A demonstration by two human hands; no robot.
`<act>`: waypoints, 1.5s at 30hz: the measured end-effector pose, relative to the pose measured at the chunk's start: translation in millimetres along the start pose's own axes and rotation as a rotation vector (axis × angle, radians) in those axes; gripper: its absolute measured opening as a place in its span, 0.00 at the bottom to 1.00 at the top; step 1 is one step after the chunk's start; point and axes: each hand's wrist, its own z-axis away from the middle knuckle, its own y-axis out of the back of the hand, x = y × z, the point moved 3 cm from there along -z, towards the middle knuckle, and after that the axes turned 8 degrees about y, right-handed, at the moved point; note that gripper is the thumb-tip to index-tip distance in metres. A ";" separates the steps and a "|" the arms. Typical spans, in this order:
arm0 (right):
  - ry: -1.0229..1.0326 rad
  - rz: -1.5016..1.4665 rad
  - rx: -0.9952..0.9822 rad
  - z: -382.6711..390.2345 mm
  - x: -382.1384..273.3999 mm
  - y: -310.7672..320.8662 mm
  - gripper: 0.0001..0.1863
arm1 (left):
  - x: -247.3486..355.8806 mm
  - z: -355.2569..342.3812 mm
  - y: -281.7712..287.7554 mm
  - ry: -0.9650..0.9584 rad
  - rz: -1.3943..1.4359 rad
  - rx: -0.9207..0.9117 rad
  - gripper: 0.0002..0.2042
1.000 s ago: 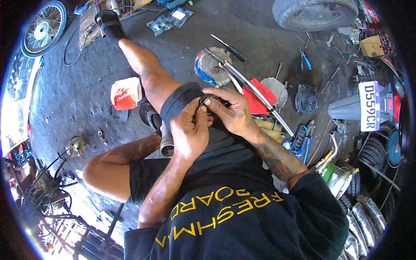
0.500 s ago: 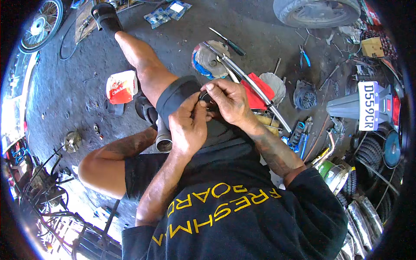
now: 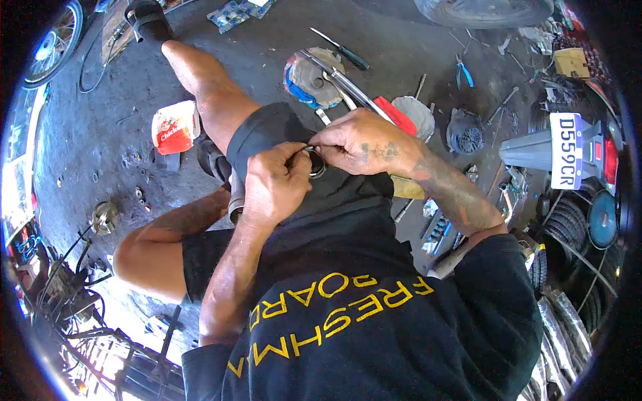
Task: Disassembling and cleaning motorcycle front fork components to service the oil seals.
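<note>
In front of my lap, over the black shorts, both hands work on a small dark ring with a shiny rim, which looks like an oil seal. My left hand is closed, pinching its left side between thumb and fingers. My right hand is closed with its back turned up, and its fingertips meet the upper edge of the ring close to the left fingertips. The fingers hide part of the ring. Beneath my left wrist, a grey metal tube rests by my leg.
Beyond my right hand, shiny metal rods lie across a round dirty disc and a red cloth. A screwdriver, pliers, a red-and-white carton and a grey rear fender lie around on the floor.
My right hand has rolled over so its back faces up, and its forearm has swung outward. More of the ring shows between my fingers. The whole view has shifted slightly.
</note>
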 end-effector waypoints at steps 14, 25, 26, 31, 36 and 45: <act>-0.231 -0.203 -0.090 6.8 6.8 -5.6 0.10 | -1.8 1.3 -3.1 -0.051 -0.091 -0.041 0.10; -0.361 -0.502 0.037 27.6 12.3 -31.9 0.13 | -15.4 3.7 -2.6 0.001 -0.005 -0.129 0.10; -0.362 -0.507 0.033 29.8 12.2 -35.9 0.13 | -16.2 3.4 -2.9 -0.013 -0.009 -0.132 0.09; -0.351 -0.628 0.135 36.9 16.1 -50.4 0.14 | -19.3 6.2 -5.6 0.012 0.002 -0.121 0.10; -0.402 -0.636 0.116 33.6 12.3 -47.7 0.14 | -19.1 7.5 -8.5 0.037 0.099 -0.077 0.09; -0.400 -0.569 -0.032 26.4 17.7 -45.8 0.16 | -17.3 3.9 -7.5 -0.020 0.011 -0.097 0.12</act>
